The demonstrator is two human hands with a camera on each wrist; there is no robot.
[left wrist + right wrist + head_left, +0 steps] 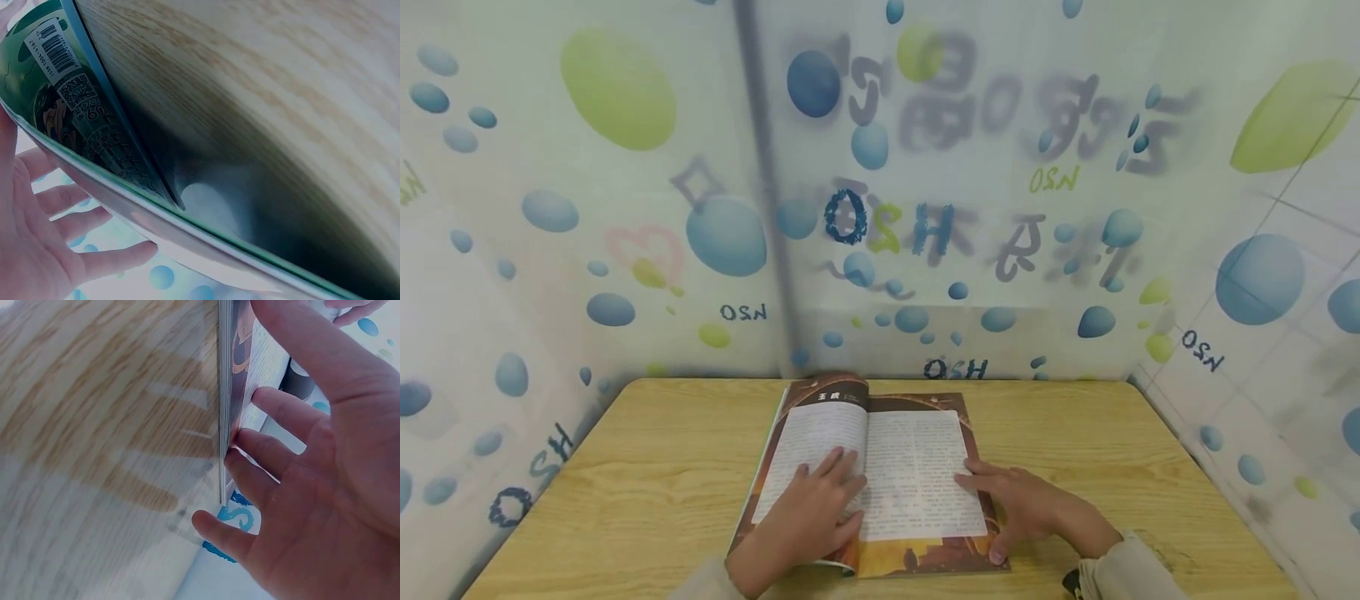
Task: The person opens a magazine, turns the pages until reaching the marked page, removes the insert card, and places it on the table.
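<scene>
An open magazine [917, 471] lies on the wooden table, its dark brown page borders framing white blocks of printed text. On its left page, beside the spine, rests my left hand [811, 518] with fingers spread and extended. My right hand [1028, 502] touches the right page's outer edge, fingertips on the page and thumb by the lower corner. In the right wrist view, the fingers [284, 412] reach over the magazine's edge without curling round it. The left wrist view catches the green back cover [94, 119] with a barcode, bowed up from the table.
The light wood-grain table [647, 475] extends to both sides of the magazine. A whitish curtain [865, 342] with blue and green drop prints and lettering stands behind the table and along both sides. A dark band [1071, 581] shows at the right wrist.
</scene>
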